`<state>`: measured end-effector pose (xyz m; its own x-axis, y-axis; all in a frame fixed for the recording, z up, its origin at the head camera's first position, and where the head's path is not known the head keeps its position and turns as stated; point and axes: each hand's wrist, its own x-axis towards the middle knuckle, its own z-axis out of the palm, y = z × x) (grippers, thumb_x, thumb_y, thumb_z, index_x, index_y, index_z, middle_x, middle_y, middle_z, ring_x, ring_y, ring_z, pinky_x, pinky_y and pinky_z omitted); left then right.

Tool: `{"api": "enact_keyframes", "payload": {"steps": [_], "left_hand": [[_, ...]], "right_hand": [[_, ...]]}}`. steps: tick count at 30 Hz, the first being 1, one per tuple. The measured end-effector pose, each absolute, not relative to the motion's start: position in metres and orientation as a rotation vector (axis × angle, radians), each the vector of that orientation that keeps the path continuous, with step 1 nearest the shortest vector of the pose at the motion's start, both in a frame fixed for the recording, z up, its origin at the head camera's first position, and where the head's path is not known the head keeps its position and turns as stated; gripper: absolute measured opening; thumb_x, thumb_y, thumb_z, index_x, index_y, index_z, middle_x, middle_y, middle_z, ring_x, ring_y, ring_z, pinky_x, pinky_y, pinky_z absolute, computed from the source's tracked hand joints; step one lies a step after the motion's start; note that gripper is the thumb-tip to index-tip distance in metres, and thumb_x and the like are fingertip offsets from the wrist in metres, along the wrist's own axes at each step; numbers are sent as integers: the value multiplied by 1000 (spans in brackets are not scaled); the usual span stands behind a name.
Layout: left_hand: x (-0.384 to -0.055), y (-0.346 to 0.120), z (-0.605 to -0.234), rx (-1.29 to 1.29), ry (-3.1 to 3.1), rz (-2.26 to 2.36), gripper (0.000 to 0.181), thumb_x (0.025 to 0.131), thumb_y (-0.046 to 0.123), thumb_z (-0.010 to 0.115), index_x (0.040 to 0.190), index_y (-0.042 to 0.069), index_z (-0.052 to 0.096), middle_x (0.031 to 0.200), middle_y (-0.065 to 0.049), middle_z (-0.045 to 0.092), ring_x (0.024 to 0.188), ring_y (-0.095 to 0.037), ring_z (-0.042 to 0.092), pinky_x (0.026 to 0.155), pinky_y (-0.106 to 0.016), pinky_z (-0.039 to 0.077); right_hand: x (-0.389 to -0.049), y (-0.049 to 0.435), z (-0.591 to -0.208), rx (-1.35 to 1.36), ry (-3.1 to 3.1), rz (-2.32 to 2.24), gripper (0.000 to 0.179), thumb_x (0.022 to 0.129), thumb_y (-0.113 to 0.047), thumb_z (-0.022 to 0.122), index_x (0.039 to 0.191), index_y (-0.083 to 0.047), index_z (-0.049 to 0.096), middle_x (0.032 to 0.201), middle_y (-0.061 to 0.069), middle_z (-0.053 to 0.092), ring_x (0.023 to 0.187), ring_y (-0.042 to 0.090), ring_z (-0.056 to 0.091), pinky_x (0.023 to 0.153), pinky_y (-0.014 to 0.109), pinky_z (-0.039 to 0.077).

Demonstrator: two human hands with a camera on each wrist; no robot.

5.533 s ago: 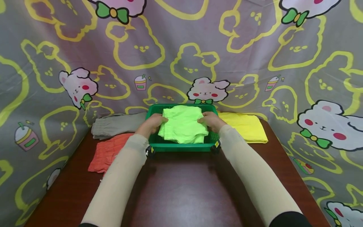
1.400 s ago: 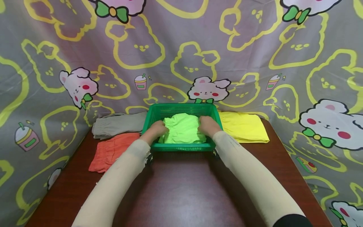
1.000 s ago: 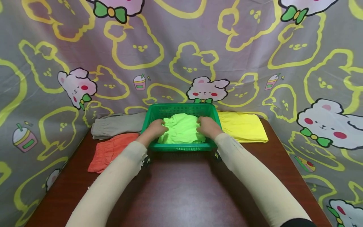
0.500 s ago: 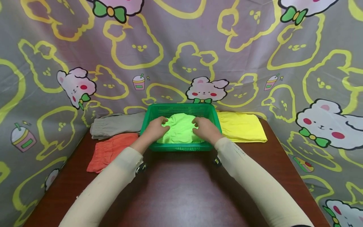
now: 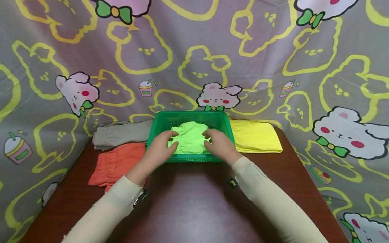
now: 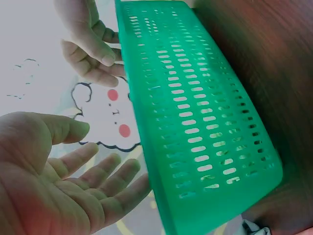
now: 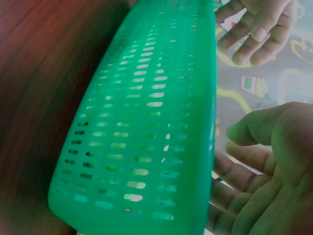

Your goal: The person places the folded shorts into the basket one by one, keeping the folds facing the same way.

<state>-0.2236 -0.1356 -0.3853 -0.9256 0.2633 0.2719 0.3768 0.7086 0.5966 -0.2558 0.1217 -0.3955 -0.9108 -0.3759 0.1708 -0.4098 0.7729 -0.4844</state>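
Observation:
A bright green pair of folded shorts [image 5: 191, 136] lies inside the green plastic basket [image 5: 189, 158] at the back of the table. My left hand [image 5: 159, 148] hovers over the basket's front left side, fingers spread and nothing in its grasp. Opposite it, my right hand [image 5: 220, 145] hangs over the front right side, also holding nothing. In the left wrist view, the left hand [image 6: 73, 176] has relaxed fingers beside the basket rim. The right wrist view has the right hand [image 7: 269, 171] loosely bent near the rim, its fingertips partly hidden by the basket wall.
Folded grey cloth [image 5: 121, 134] and orange shorts [image 5: 118, 165] lie left of the basket. A folded yellow garment [image 5: 256, 136] lies to its right. The dark wooden table [image 5: 188, 202] extends in front, and a patterned curtain [image 5: 194, 60] hangs behind.
Earlier both hands gripped the bright green shorts above the basket and lowered them inside. The fingers have since let go, and both hands have drawn back toward me.

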Motion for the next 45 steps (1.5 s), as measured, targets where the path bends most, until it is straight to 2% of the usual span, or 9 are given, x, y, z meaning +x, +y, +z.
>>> {"api": "enact_keyframes", "payload": {"steps": [6,14,21,32,39,45], "left_hand": [[-199,-138,-378,-562,-2714,-1052,37,98,17,67,133,5,63,132,-12,66,115,-32,66,93,-49,54],[-171,-153,-378,-515,-2694,-1078,37,100,18,67,136,13,62,134,-7,63,118,-26,62,93,-49,55],[-155,-181,-385,-445,-2710,-957,40,101,22,66,139,13,60,138,-8,60,123,-29,59,96,-53,53],[-145,-226,-399,-349,-2731,-863,38,102,19,64,138,9,60,140,-13,58,130,-36,54,102,-61,46],[-141,-253,-399,-308,-2740,-797,39,100,16,65,137,6,60,138,-19,59,129,-42,53,102,-66,43],[-139,-270,-397,-363,-2720,-728,37,98,14,67,134,6,62,136,-17,60,128,-41,51,101,-67,42]], "right_hand": [[-242,122,-390,704,-2845,821,30,101,-20,61,129,-10,65,126,7,66,107,25,67,92,41,56],[-223,118,-386,742,-2738,833,29,100,-21,65,128,-12,66,121,3,67,108,25,67,89,41,56],[-210,103,-387,795,-2688,862,27,100,-19,66,126,-13,68,120,0,67,107,20,66,90,38,56],[-191,72,-391,1028,-2526,812,27,96,-14,69,123,-12,68,117,-1,69,109,14,64,94,34,54],[-178,50,-394,1120,-2514,820,26,97,-17,69,123,-15,68,118,-4,68,111,11,63,95,31,54],[-173,30,-398,1169,-2560,763,26,99,-21,67,124,-17,68,118,-6,69,109,8,64,95,27,54]]}}
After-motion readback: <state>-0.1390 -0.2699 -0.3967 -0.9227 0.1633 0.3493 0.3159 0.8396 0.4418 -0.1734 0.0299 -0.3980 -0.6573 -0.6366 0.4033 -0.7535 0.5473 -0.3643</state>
